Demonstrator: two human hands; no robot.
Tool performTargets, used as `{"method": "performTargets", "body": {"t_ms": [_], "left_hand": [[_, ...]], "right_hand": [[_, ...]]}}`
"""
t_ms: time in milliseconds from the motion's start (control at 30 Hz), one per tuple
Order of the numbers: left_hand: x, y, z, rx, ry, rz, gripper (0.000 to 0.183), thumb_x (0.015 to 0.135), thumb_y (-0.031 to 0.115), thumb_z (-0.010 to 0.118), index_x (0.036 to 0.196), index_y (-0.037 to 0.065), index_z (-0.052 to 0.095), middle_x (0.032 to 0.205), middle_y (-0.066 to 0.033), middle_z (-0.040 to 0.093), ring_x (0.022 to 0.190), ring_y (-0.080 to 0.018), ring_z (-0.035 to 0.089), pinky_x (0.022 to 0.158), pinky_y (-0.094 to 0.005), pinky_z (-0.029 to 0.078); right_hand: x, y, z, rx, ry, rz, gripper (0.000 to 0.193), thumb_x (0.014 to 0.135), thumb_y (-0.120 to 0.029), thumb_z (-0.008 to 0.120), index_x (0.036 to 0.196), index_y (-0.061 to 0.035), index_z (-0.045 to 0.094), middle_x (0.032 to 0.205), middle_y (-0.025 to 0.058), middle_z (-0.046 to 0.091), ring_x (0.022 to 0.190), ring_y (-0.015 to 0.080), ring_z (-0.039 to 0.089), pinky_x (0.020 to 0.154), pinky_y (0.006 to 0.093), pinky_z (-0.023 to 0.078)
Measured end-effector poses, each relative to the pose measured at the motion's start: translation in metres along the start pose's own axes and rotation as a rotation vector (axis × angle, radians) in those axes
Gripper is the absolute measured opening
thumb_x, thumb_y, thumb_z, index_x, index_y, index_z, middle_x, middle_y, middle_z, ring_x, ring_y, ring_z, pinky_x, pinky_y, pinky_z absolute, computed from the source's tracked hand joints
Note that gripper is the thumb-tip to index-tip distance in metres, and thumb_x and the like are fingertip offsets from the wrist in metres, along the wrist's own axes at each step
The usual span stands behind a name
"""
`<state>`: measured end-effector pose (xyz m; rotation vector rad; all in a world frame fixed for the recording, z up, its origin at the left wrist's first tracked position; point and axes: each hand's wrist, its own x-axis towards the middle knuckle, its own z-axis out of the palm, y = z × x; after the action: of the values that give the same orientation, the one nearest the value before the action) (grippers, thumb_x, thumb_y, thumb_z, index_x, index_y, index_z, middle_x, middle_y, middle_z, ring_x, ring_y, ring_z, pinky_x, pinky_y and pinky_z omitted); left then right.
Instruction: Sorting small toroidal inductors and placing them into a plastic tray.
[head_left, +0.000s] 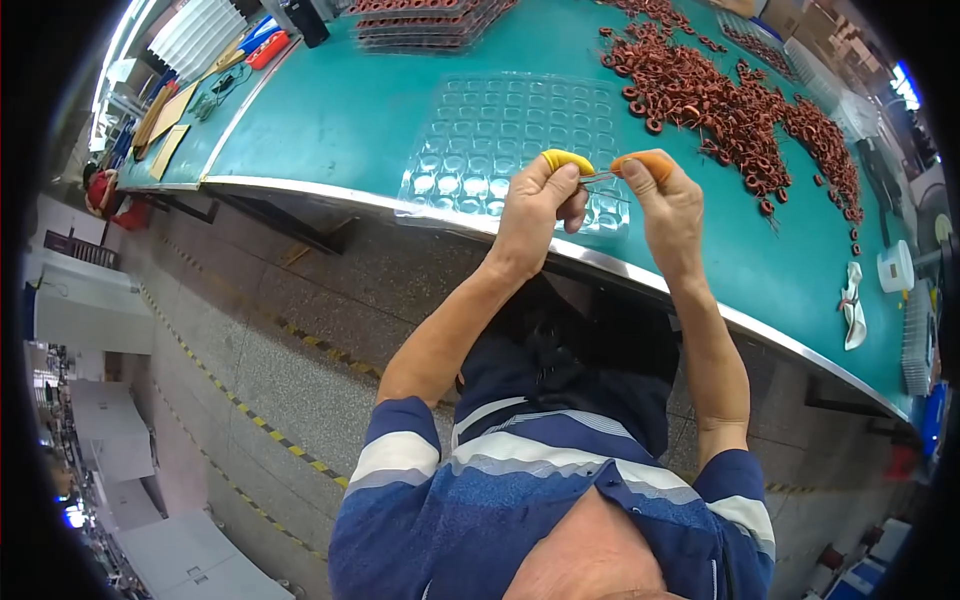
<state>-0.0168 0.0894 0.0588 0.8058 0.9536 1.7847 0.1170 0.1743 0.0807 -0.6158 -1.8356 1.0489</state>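
Observation:
My left hand (537,208), with a yellow finger cot (567,160) on one finger, is closed in a pinch over the near part of a clear blister tray (480,100). Facing it is my right hand (668,205), also pinching, with an orange finger cot (648,162). Thin wire leads (602,177) stretch between the fingertips of both hands. Whatever part the leads belong to is hidden by my fingers. Beyond my right hand lies a heap of reddish-brown ring coils (690,95) with wire legs.
Stacked trays of coils (430,25) stand at the far edge of the green table (310,120). At right are a white tub (894,266), a crumpled white item (853,310) and stacked clear trays (917,345). A red bin (267,50) and dark bottle (304,22) sit far left.

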Motion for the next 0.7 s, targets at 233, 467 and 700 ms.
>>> {"method": "performTargets", "body": {"t_ms": [233, 467, 700], "left_hand": [[-0.026, 0.012, 0.004, 0.487, -0.083, 0.138, 0.025, 0.096, 0.015, 0.051, 0.115, -0.001, 0.053, 0.074, -0.0003, 0.051, 0.063, -0.0076, 0.047, 0.057, -0.0231, 0.04], [-0.027, 0.023, 0.009, 0.49, -0.165, 0.142, 0.029, 0.093, 0.013, 0.056, 0.118, -0.001, 0.052, 0.076, -0.0016, 0.054, 0.065, -0.0078, 0.048, 0.059, -0.023, 0.041], [-0.022, 0.011, -0.001, 0.461, -0.125, 0.134, 0.029, 0.094, 0.013, 0.055, 0.119, -0.001, 0.051, 0.075, -0.0004, 0.054, 0.062, -0.0072, 0.05, 0.056, -0.0213, 0.041]], "right_hand": [[-0.006, -0.018, -0.005, -0.275, 0.056, -0.288, 0.01, 0.082, -0.009, 0.069, 0.083, -0.0004, 0.066, 0.08, 0.0076, 0.062, 0.076, 0.0228, 0.057, 0.064, 0.0326, 0.046], [-0.005, -0.011, -0.013, 0.201, -0.01, 0.15, 0.021, 0.09, -0.02, 0.064, 0.086, 0.0002, 0.068, 0.081, 0.0036, 0.066, 0.076, 0.0113, 0.057, 0.067, 0.0263, 0.046], [-0.027, 0.016, -0.014, 0.326, -0.051, 0.241, 0.038, 0.094, -0.031, 0.059, 0.11, 0.0026, 0.062, 0.092, 0.0072, 0.065, 0.084, 0.0129, 0.059, 0.076, 0.0267, 0.047]]}}
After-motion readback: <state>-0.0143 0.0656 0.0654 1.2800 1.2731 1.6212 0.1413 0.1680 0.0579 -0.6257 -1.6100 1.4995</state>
